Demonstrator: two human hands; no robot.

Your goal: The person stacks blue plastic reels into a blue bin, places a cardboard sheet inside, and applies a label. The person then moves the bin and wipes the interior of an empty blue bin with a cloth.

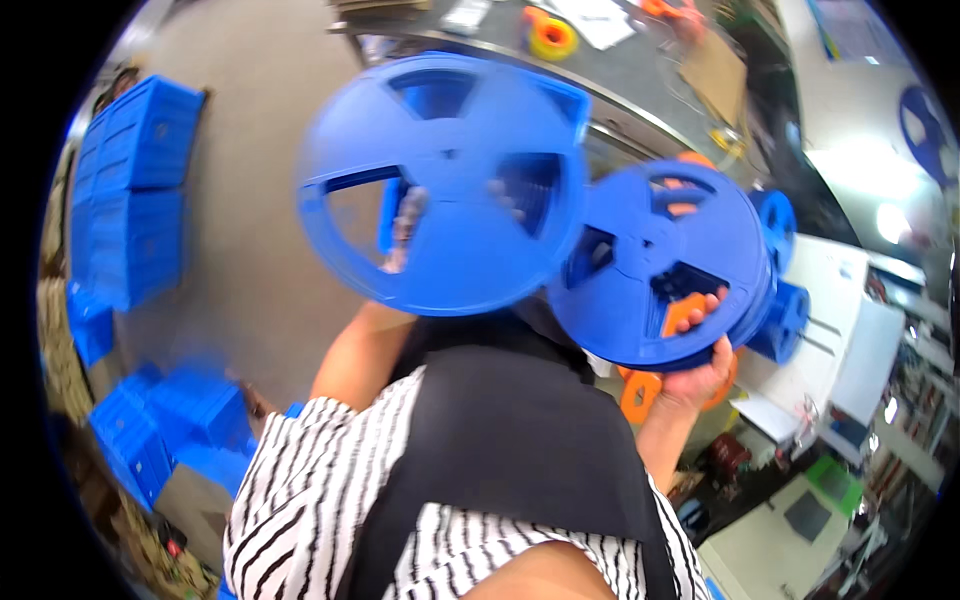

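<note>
A large blue plastic reel (450, 240) with cut-out windows is in front of me, slightly blurred. My left hand (405, 232) grips it from beneath, its fingers partly visible through the left window. Beside it on the right, a stack of darker blue reels (640, 290) rests in my right hand (700, 372). Some of that hand's fingertips poke through a window, next to an orange piece, while the thumb lies at the rim. The two sets of reels meet or overlap at their edges. How many reels each hand carries is hidden.
Ahead stands a grey workbench (640, 85) with a yellow tape roll (552, 38), papers and cardboard (713, 75). Smaller blue reels (780, 322) and orange parts (640, 398) are at right, near a white cabinet (828, 300). Blue crates (135, 200) are stacked along the left.
</note>
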